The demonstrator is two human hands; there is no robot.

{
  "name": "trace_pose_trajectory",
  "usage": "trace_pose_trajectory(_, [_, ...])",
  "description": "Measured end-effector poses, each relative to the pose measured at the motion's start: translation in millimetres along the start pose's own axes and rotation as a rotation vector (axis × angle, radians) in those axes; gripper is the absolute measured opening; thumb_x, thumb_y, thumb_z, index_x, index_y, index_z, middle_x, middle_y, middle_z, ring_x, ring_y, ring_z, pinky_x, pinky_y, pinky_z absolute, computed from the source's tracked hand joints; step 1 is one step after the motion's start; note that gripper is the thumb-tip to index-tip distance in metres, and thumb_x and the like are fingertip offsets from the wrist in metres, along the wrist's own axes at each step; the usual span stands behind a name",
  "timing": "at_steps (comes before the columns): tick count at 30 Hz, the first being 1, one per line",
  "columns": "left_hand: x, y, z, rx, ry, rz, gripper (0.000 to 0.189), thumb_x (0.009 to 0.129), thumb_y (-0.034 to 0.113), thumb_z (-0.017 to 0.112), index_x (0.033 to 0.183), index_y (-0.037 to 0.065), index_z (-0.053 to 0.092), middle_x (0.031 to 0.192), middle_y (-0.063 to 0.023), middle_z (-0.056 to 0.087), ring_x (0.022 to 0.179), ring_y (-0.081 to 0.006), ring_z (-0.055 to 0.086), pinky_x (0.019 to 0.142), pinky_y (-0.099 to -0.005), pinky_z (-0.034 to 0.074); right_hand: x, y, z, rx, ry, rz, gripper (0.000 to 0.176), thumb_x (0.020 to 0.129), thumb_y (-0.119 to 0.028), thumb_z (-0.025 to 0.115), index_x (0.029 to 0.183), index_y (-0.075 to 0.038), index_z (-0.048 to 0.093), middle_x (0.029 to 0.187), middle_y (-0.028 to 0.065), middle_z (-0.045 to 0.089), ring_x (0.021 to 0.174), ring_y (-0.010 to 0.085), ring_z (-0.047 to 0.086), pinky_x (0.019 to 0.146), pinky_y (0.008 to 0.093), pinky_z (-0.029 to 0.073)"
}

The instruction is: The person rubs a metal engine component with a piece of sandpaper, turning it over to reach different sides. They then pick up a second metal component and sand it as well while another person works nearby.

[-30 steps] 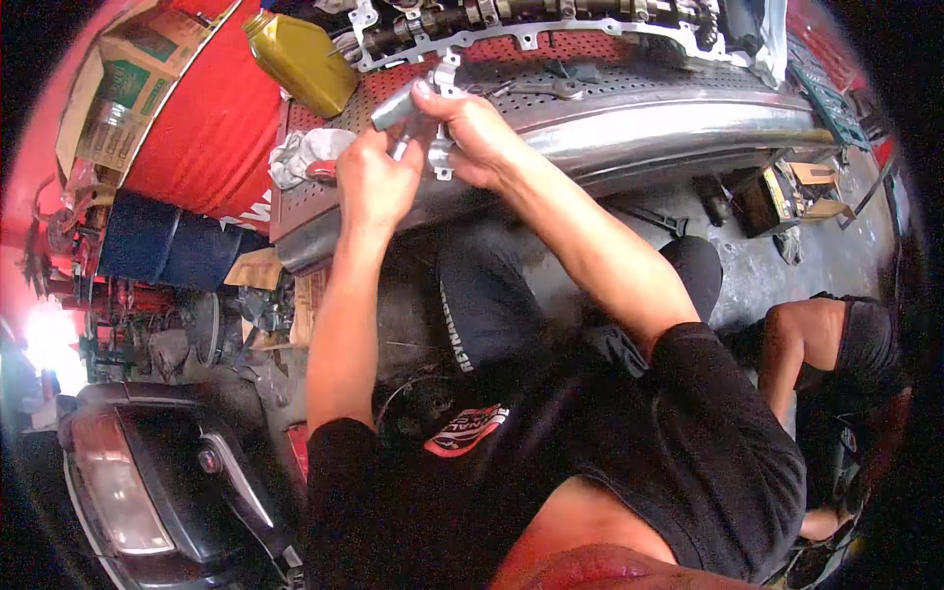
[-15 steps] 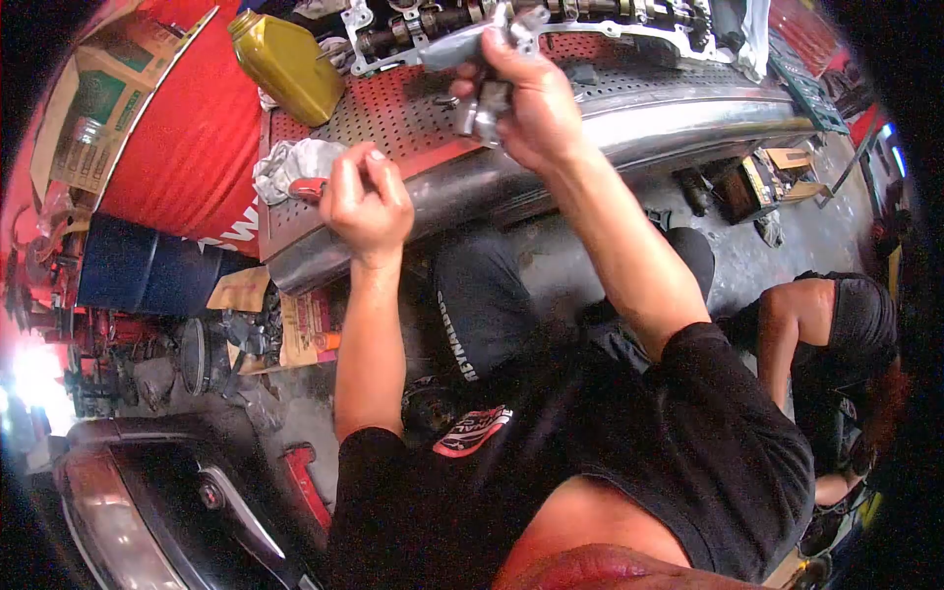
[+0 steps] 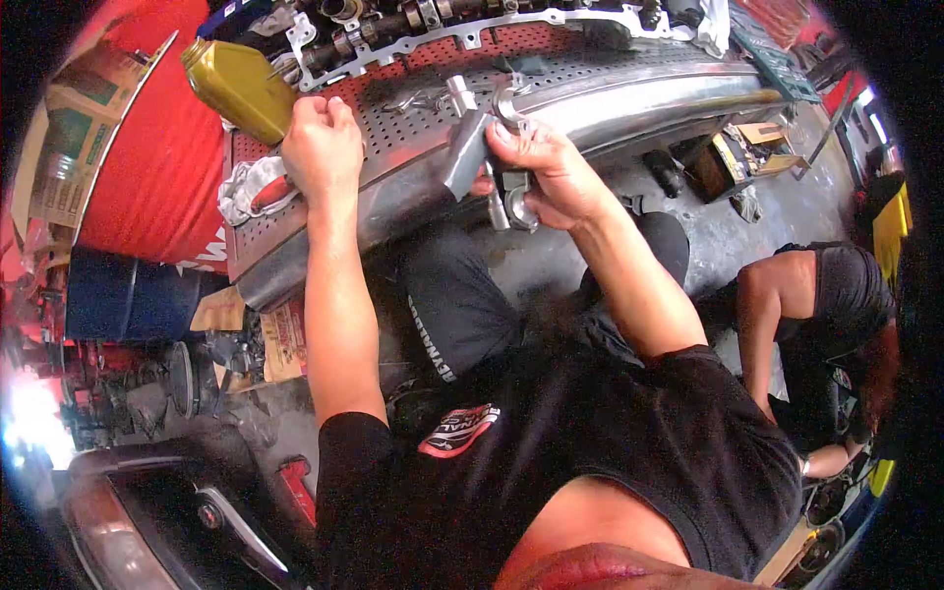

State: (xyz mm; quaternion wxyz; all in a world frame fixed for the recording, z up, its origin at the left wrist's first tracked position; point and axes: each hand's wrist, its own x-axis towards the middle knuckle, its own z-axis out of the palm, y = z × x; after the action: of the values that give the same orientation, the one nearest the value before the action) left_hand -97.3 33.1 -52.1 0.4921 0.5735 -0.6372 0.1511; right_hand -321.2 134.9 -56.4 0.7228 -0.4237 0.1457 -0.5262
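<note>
The right hand (image 3: 556, 175) holds a silver-grey angular metal part (image 3: 468, 154), its length crossing the perforated metal bench's (image 3: 639, 106) front edge; the left hand (image 3: 324, 152) is curled, farther left; its content one cannot tell.

Pretty clearly a car repair workshop, folks. There's an engine part with a camshaft (image 3: 423, 18) up on a perforated metal bench (image 3: 629, 103), a plastic jug (image 3: 241, 88) beside it, big red (image 3: 152, 177) and blue drums (image 3: 128, 295), plus a bumper-like car piece (image 3: 182, 501) on the left.
</note>
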Motion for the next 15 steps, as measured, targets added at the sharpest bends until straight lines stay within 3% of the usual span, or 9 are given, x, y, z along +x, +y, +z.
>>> trace_pose_trajectory(2, [1, -2, -3, 0.024, 0.142, 0.181, 0.017, 0.082, 0.017, 0.067, 0.090, 0.002, 0.065, 0.072, -0.0140, 0.065, 0.063, -0.0329, 0.062, 0.064, -0.0423, 0.051, -3, -2, -8, -0.033, -0.002, 0.028, 0.024, 0.097, -0.025, 0.056, 0.098, -0.002, 0.060, 0.084, 0.0054, 0.061, 0.074, 0.0126, 0.054, 0.067, 0.0269, 0.045])
trace_pose_trajectory(4, [-9, 36, -30, -0.357, -0.151, -0.233, 0.025, 0.085, 0.022, 0.071, 0.096, 0.000, 0.066, 0.084, -0.0083, 0.066, 0.076, -0.0166, 0.063, 0.067, -0.0302, 0.050, -5, -2, -15, 0.015, -0.038, 0.041, 0.026, 0.096, -0.026, 0.058, 0.100, -0.001, 0.060, 0.082, 0.0062, 0.061, 0.073, 0.0141, 0.055, 0.066, 0.0270, 0.045])
trace_pose_trajectory(6, [-19, 53, -43, -0.736, -0.476, -0.247, 0.027, 0.095, 0.024, 0.060, 0.109, 0.002, 0.067, 0.088, -0.0036, 0.065, 0.073, -0.0102, 0.059, 0.065, -0.0256, 0.048, -7, -1, -19, 0.038, -0.040, 0.061, 0.025, 0.096, -0.025, 0.059, 0.102, 0.000, 0.060, 0.084, 0.0069, 0.062, 0.073, 0.0140, 0.056, 0.066, 0.0271, 0.045])
trace_pose_trajectory(8, [-31, 72, -44, -0.989, -0.705, -0.357, 0.029, 0.097, 0.025, 0.058, 0.113, 0.002, 0.065, 0.093, -0.0040, 0.065, 0.077, -0.0106, 0.059, 0.065, -0.0248, 0.048, -8, 4, -25, 0.055, -0.087, 0.089, 0.025, 0.096, -0.023, 0.059, 0.107, 0.000, 0.059, 0.089, 0.0075, 0.063, 0.075, 0.0139, 0.057, 0.066, 0.0269, 0.046])
trace_pose_trajectory(13, [-44, 77, -34, -1.271, -0.805, -0.528, 0.028, 0.095, 0.012, 0.058, 0.120, 0.000, 0.059, 0.096, -0.0062, 0.066, 0.084, -0.0127, 0.062, 0.077, -0.0263, 0.052, -14, 8, -25, 0.134, -0.096, 0.138, 0.027, 0.096, -0.022, 0.059, 0.114, -0.002, 0.057, 0.091, 0.0064, 0.063, 0.077, 0.0136, 0.059, 0.066, 0.0275, 0.048])
trace_pose_trajectory(15, [-50, 77, -28, -1.254, -0.770, -0.511, 0.027, 0.095, 0.011, 0.058, 0.119, -0.001, 0.059, 0.096, -0.0069, 0.066, 0.083, -0.0124, 0.062, 0.076, -0.0258, 0.052, -16, 10, -20, 0.131, -0.053, 0.151, 0.029, 0.095, -0.022, 0.060, 0.117, -0.003, 0.056, 0.089, 0.0049, 0.063, 0.075, 0.0129, 0.058, 0.065, 0.0268, 0.047])
